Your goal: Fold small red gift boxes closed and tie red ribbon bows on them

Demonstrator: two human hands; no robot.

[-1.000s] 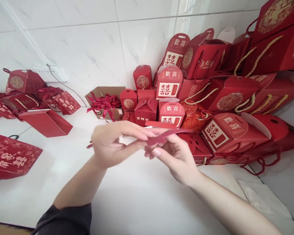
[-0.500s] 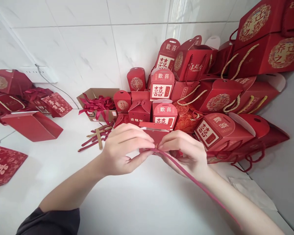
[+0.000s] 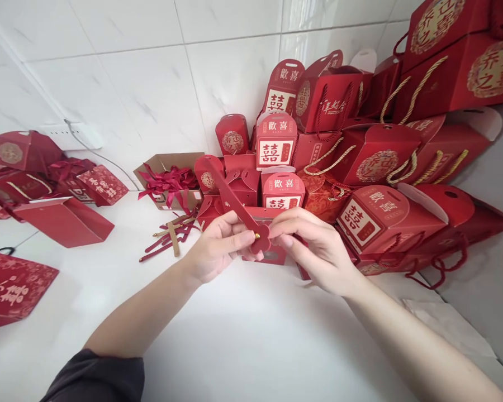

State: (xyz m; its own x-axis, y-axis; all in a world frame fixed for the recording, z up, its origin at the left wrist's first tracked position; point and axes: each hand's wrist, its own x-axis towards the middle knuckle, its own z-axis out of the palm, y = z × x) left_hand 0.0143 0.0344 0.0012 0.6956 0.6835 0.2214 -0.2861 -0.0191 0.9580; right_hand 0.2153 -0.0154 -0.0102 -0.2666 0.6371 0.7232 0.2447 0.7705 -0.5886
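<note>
- Far, left of centre: carton holding ribbons.
- Right: stacked boxes.
- Left hand pinches a strap.
- Right hand, fingers bent, at its end; grip unclear.

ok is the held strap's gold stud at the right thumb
No, the gold stud sits by the thumb tip of the left hand.

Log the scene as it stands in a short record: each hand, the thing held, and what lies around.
Left hand: pinches a red strap near its rounded end
Right hand: fingertips at that rounded end; firm grip unclear
Strap detail: gold stud by the left thumb
Loose straps: on the white table, left of the hands
Cardboard box: holds dark red ribbons
Right side: stacked red boxes, several with rope handles
</note>
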